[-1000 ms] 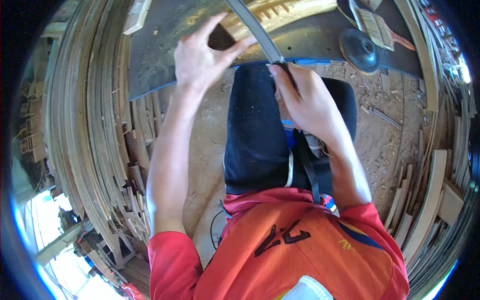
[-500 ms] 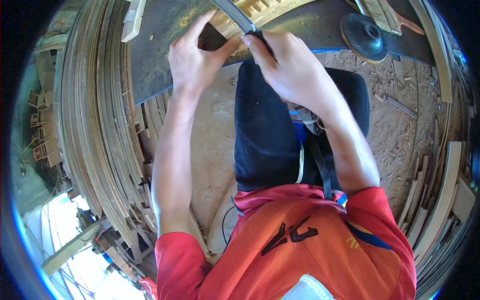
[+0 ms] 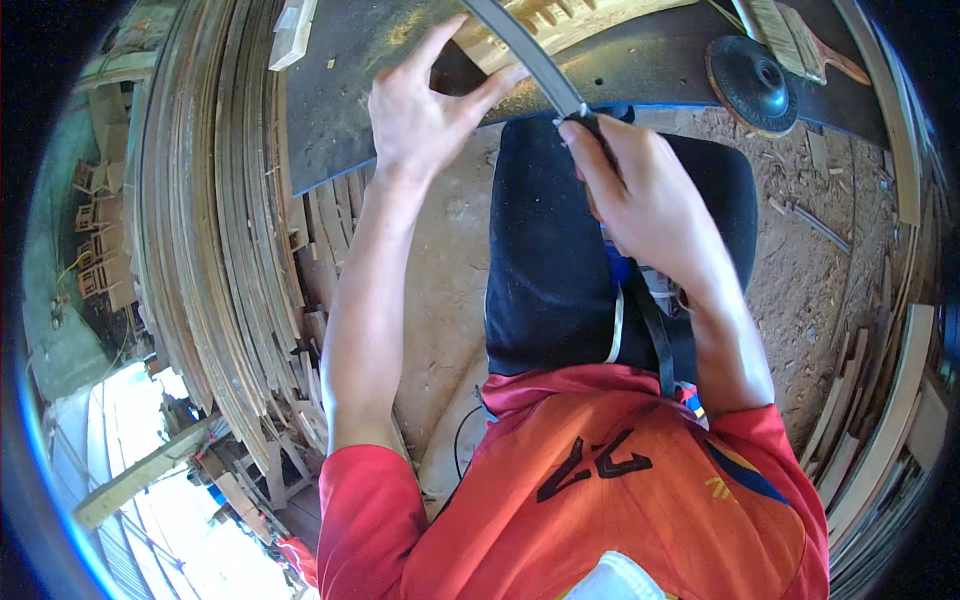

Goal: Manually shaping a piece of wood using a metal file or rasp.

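Smooth metal strip [image 3: 533, 61], rough carved wooden piece [image 3: 592, 27], slightly glossy disc [image 3: 738, 85], matt cloth trousers [image 3: 550, 250], rough wooden planks [image 3: 190, 200]

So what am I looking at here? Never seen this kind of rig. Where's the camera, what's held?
No robot here: these are a person's own bare hands. The view comes from a wide fisheye camera worn on the head, looking down, so left in the picture is the person's left, and straight edges bend near the rim.

The right hand grips the dark handle of a flat grey metal tool. The left hand has thumb and forefinger spread at the end of a notched wooden piece; how firmly it grips is unclear.

That piece lies on a dark table, along with a round black disc and a brush, both toward the right.
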### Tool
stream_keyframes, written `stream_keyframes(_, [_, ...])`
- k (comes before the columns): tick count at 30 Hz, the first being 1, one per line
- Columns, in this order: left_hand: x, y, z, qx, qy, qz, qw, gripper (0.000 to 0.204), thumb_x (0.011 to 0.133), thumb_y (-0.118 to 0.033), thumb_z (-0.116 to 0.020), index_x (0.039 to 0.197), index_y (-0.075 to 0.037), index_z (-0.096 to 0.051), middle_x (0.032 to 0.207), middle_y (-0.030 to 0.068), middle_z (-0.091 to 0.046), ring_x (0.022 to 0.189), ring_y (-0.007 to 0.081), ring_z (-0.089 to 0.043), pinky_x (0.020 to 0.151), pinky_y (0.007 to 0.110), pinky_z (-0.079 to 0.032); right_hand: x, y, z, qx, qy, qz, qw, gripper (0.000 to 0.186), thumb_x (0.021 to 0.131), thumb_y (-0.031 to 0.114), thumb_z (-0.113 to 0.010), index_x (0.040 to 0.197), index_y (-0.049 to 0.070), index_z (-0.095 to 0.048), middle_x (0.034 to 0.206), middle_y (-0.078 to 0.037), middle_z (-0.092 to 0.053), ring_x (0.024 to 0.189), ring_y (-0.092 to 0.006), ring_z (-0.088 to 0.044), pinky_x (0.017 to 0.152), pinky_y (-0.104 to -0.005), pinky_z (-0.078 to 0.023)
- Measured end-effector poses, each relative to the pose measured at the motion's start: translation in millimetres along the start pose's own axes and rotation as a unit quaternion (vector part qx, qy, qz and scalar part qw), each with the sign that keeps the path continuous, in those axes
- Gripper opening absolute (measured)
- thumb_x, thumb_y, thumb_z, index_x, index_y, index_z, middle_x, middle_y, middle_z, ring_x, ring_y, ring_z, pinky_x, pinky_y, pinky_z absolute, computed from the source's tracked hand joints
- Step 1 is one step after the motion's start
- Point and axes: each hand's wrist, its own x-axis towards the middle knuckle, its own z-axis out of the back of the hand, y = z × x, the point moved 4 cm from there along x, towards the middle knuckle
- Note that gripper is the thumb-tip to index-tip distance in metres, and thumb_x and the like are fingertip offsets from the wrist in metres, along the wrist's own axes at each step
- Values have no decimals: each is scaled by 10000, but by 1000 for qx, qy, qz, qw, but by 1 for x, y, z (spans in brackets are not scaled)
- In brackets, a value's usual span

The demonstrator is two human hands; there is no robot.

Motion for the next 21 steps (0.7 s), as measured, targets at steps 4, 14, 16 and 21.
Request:
stream_keyframes(4, [1, 1, 1, -26, 64, 94, 993, 669, 827, -341, -935, 1372, -38, -695, 1156, 152, -806, 1075, 201, -772, 943, 360, -604, 38, 20, -3, -15, -20, 25, 999, 279, 1061, 196, -609, 960, -52, -686, 830, -331, -674, 873, -529, -671, 747, -592, -542])
stream_keyframes(14, [1, 6, 3, 0, 21, 42, 999, 659, 825, -322, -940, 1384, -70, -700, 1179, 172, -798, 1089, 209, -772, 932, 355, -607, 41, 28, -4, -1, 49, -71, 996, 301, 1072, 202, -596, 947, -60, -673, 816, -307, -679, 837, -515, -676, 753, -582, -542])
stream_keyframes(16, [7, 4, 0, 32, 20, 28, 999, 666, 819, -343, -941, 1380, -76, -703, 1168, 172, -800, 1094, 215, -773, 934, 374, -607, 23, 6, -12, -14, -32, 22, 999, 305, 1074, 205, -597, 931, -56, -667, 803, -304, -673, 813, -512, -672, 735, -583, -535])
stream_keyframes(21, [0, 7, 1, -6, 19, 48, 999, 716, 799, -510, -926, 1347, -97, -723, 1136, 157, -807, 1092, 233, -778, 964, 366, -607, -52, -14, 24, 31, 43, -137, 989, 312, 1100, 229, -606, 923, -22, -663, 601, -104, -540, 525, -182, -486, 520, -382, -403])
